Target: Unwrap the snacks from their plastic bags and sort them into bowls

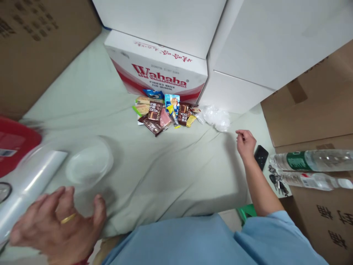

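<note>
My left hand (59, 222) is held low on the left, its fingers and thumb spread, with a gold ring on one finger and nothing in its grasp. Just beyond it, without visible contact, a clear plastic bowl (103, 158) rests on the cloth-covered table (171, 162). On the right, my right hand (246, 143) has its fingers curled in towards the thumb, and I see no object in them. Nearest to it are a crumpled clear plastic bag (216, 117) and a black phone (261, 156). Wrapped snacks (156, 112), some labelled cocoa, lie piled in the middle.
Behind the snacks stands a Wahaha water carton (162, 68), backed by large white boxes (248, 48). A red container (18, 141) and a shiny plastic-wrapped roll (38, 180) sit at left. Water bottles (317, 161) and keys (277, 180) lie right, beside brown cartons (309, 114).
</note>
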Available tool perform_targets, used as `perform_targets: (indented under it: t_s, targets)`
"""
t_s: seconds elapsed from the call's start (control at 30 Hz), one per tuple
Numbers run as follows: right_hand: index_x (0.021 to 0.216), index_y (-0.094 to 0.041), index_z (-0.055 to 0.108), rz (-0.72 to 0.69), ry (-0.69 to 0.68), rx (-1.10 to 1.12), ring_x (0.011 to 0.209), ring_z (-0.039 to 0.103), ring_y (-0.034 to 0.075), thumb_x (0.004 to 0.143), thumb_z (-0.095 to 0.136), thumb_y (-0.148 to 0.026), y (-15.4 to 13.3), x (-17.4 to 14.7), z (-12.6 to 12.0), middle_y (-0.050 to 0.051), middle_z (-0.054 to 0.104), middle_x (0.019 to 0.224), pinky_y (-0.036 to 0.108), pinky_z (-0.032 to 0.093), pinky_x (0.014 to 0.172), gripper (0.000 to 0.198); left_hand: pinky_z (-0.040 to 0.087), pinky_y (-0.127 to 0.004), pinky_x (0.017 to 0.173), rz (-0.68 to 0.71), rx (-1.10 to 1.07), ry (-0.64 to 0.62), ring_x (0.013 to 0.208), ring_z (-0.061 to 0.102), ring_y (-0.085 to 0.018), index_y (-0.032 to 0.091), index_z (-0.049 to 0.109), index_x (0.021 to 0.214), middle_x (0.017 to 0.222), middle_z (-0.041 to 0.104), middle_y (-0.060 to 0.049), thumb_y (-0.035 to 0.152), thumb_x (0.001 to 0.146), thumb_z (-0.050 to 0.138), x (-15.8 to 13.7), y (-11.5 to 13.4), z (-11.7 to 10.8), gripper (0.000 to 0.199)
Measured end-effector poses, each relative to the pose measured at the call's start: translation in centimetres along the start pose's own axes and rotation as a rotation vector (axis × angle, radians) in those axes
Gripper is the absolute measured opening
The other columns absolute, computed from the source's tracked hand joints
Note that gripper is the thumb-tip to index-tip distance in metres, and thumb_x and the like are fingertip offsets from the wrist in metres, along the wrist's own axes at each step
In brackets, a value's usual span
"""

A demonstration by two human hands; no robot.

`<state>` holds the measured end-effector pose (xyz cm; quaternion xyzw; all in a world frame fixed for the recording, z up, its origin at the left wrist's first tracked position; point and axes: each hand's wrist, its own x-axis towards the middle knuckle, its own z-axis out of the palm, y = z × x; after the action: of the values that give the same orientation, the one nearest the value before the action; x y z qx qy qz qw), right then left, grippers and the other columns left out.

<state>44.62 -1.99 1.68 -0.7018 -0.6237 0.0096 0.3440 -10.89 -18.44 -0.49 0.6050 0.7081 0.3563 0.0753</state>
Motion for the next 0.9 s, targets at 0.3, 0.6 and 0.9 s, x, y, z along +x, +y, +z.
perform_targets:
  t_s: [0.3,0.6,0.9]
  targets:
    - [0.134,-0.019,0.064,-0.083,-0.561,-0.456,0.098,0.068,0.025,0.103,0.042,-0.020,-12.6,4.8,11.5,0.016,0.066,0.130,0.034,0.049,0.082,0.039,0.026,-0.067,0.119,0.206,0.155,-0.020,0.129,0.062,-0.037,0.027,0.070,0.090,0.087,0.074,-0.005,0.012,0.077,0.057,3.0,2.1,4.3,0.024]
    - [0.097,-0.021,0.070,0.212,-0.222,0.364,0.066,0.054,0.017,0.091,0.061,-0.037,-9.9,0.2,7.8,0.003,0.070,0.086,0.029,0.045,0.065,0.020,0.030,-0.065,0.118,0.311,0.229,0.121,0.143,0.051,-0.038,0.022,0.075,0.105,0.125,0.072,-0.014,0.004,0.081,0.057,8.2,3.5,6.1,0.035]
    - [0.091,-0.025,0.069,0.423,-0.296,0.753,0.056,0.047,0.013,0.090,0.071,-0.042,-12.8,-14.7,4.3,-0.004,0.055,0.066,0.025,0.040,0.054,0.018,0.050,-0.030,0.065,-0.116,-0.678,-0.609,0.064,0.062,-0.017,0.022,0.074,0.094,0.075,0.068,-0.003,0.041,0.092,0.065,1.8,13.5,8.7,0.020]
